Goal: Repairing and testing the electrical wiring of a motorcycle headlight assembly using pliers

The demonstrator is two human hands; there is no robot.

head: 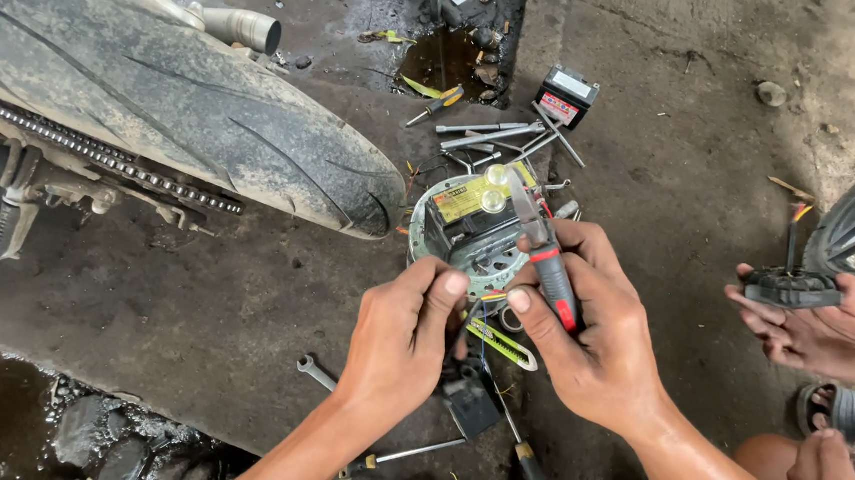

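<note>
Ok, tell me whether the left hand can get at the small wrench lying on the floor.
Probably yes. The left hand is busy pinching something small, but the small wrench lies on bare concrete floor just beside its wrist, uncovered, with nothing between them.

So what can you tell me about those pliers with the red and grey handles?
The pliers are held in the right hand, fingers wrapped round red and grey grips that look like rubber or plastic. The bare metal jaws are long, tapered and closed or nearly so, pointing up and away from the person. They hang over a round metal part lying on the grimy concrete floor. Whether the tips touch anything cannot be told.
</note>
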